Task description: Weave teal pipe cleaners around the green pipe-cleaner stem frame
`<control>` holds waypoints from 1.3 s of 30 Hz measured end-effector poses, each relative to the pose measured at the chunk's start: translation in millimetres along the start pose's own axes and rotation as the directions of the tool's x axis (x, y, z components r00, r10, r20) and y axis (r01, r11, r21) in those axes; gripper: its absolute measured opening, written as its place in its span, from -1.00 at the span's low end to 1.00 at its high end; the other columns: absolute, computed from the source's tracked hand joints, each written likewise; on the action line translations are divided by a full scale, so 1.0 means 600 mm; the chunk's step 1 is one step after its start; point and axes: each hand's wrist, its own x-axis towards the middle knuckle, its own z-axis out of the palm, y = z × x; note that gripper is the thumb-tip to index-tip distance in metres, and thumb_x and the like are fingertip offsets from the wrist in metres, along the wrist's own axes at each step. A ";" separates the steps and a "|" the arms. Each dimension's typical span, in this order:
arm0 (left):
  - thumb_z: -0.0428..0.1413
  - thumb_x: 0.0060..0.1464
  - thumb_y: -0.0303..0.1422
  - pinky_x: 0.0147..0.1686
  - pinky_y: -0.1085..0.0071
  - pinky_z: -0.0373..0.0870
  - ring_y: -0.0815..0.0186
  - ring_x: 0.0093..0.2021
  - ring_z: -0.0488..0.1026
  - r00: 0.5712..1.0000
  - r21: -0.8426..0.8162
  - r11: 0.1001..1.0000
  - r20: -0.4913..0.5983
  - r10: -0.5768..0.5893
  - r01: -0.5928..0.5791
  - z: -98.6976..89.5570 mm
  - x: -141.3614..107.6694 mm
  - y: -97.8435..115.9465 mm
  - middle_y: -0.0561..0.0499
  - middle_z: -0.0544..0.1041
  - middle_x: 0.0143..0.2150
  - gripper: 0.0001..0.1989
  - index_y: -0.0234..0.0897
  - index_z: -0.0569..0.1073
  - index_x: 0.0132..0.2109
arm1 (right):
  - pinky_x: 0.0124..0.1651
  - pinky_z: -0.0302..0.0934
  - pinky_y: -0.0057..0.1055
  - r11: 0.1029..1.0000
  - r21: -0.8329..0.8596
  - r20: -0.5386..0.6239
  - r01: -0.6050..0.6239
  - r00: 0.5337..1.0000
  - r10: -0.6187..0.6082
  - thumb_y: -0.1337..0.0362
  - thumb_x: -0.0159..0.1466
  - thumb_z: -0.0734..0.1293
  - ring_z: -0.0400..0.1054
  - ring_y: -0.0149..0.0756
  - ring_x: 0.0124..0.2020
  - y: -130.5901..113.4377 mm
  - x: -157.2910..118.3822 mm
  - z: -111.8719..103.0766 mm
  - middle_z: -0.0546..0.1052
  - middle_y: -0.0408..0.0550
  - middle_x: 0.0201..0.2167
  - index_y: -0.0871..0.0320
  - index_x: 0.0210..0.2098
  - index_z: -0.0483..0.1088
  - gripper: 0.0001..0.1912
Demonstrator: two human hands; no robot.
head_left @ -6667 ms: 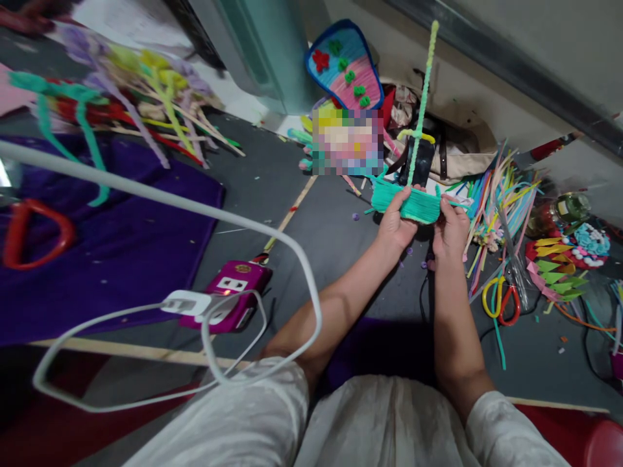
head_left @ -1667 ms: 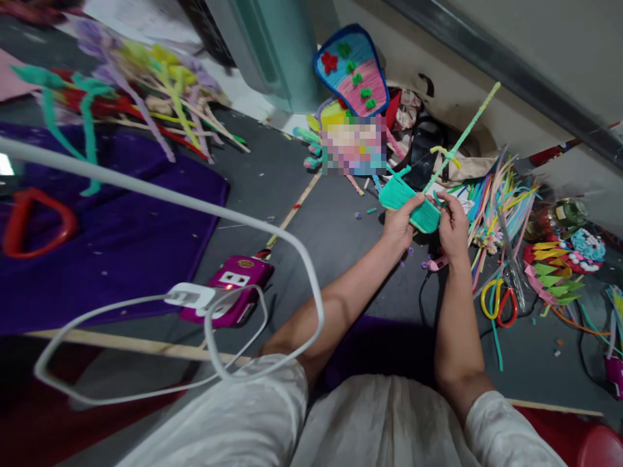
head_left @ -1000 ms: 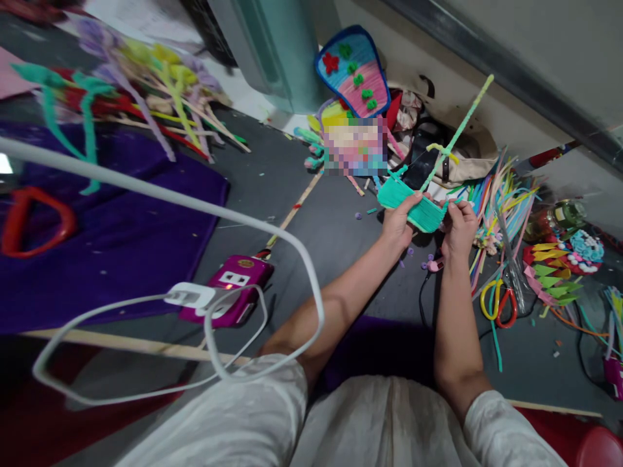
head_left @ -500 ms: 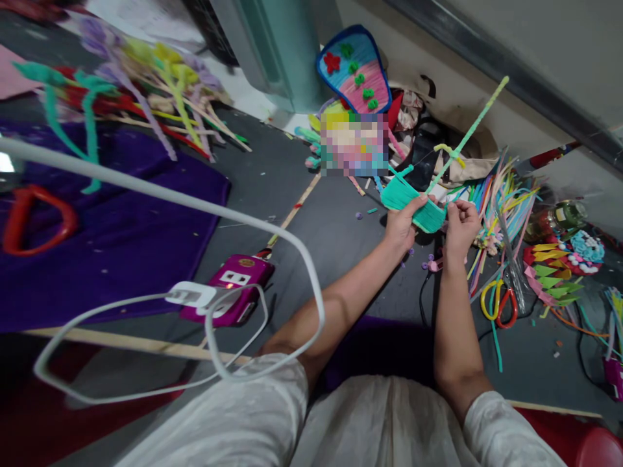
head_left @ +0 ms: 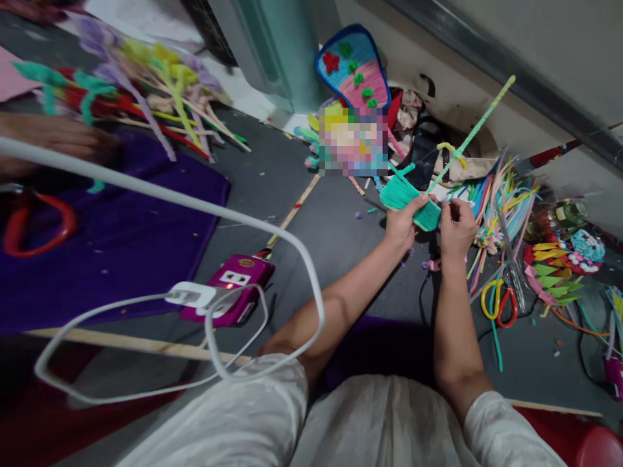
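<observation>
My left hand is closed on a teal panel of pipe cleaners laid side by side, thumb on top. At the panel's right edge my right hand is closed, thumb and index finger pinched on that edge; the exact strand between them is too small to make out. A long twisted green and yellow pipe-cleaner stem rises from behind the panel to the upper right, with a short yellow piece crossing it.
Loose pipe cleaners and scissors lie to the right. A purple power strip with a white cable sits left. Another person's hand is over the purple cloth, near red-handled scissors. A decorated panel leans behind.
My right hand has shifted slightly left and its fingers have curled more at the panel's edge. The stem's tip has tilted a little right. Another person's hand has entered at the left.
</observation>
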 end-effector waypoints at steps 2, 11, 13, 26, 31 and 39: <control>0.45 -0.35 -0.41 -0.05 0.25 0.56 0.13 -0.17 0.66 1.000 0.004 1.000 0.008 -0.006 0.006 0.000 -0.001 -0.001 0.00 0.65 -0.40 -0.68 -0.28 0.55 -0.37 | 0.08 0.27 -0.23 1.000 -0.024 0.012 0.007 1.000 -0.007 0.12 0.22 0.38 0.38 -0.24 -0.24 0.000 0.001 -0.001 0.53 -0.07 -0.31 0.05 -0.28 0.47 -0.84; 0.46 -0.35 -0.40 -0.05 0.15 0.57 0.05 -0.16 0.65 0.999 0.037 0.998 0.017 -0.048 0.047 -0.004 0.005 0.002 -0.05 0.66 -0.39 -0.69 -0.28 0.55 -0.38 | -0.23 0.25 -0.39 0.980 0.149 0.092 -0.132 0.989 0.119 0.11 0.18 0.34 0.31 -0.36 -0.41 0.004 0.012 -0.005 0.45 -0.20 -0.49 0.10 -0.40 0.43 -0.81; 0.45 -0.34 -0.41 -0.03 0.12 0.57 0.04 -0.16 0.65 0.997 0.029 0.997 0.015 -0.071 0.070 -0.005 0.009 0.005 -0.06 0.65 -0.40 -0.70 -0.29 0.55 -0.39 | -0.27 0.27 -0.40 0.927 0.297 0.184 -0.230 0.966 0.181 0.03 0.14 0.37 0.33 -0.36 -0.42 0.008 0.015 -0.004 0.46 -0.20 -0.49 0.11 -0.40 0.40 -0.74; 0.43 -0.31 -0.47 0.01 0.09 0.56 0.01 -0.15 0.65 0.991 -0.001 0.991 -0.007 -0.134 0.134 -0.008 0.016 0.000 -0.13 0.67 -0.38 -0.73 -0.34 0.55 -0.39 | -0.13 0.38 -0.35 0.857 0.474 0.181 -0.202 0.975 0.129 0.12 0.17 0.42 0.46 -0.35 -0.32 0.017 0.009 0.008 0.45 -0.24 -0.39 0.00 0.01 0.23 -0.54; 0.42 -0.31 -0.47 0.01 0.12 0.56 0.05 -0.17 0.66 0.991 -0.025 0.991 -0.007 -0.130 0.130 -0.011 0.021 -0.004 -0.09 0.66 -0.39 -0.73 -0.33 0.55 -0.39 | -0.03 0.37 -0.28 0.965 0.246 0.146 0.095 0.980 -0.134 0.22 0.31 0.24 0.44 -0.30 -0.17 0.029 0.010 0.010 0.50 -0.07 -0.17 0.02 0.02 0.34 -0.71; 0.43 -0.31 -0.42 -0.05 0.16 0.58 0.10 -0.24 0.65 0.996 -0.004 0.996 0.034 -0.088 0.088 -0.019 0.028 -0.008 -0.09 0.67 -0.38 -0.73 -0.34 0.57 -0.38 | 0.01 0.30 -0.26 0.977 0.106 0.243 0.184 0.948 -0.205 0.20 0.32 0.24 0.40 -0.24 -0.14 0.042 0.018 0.002 0.51 -0.06 -0.23 0.08 -0.20 0.45 -0.83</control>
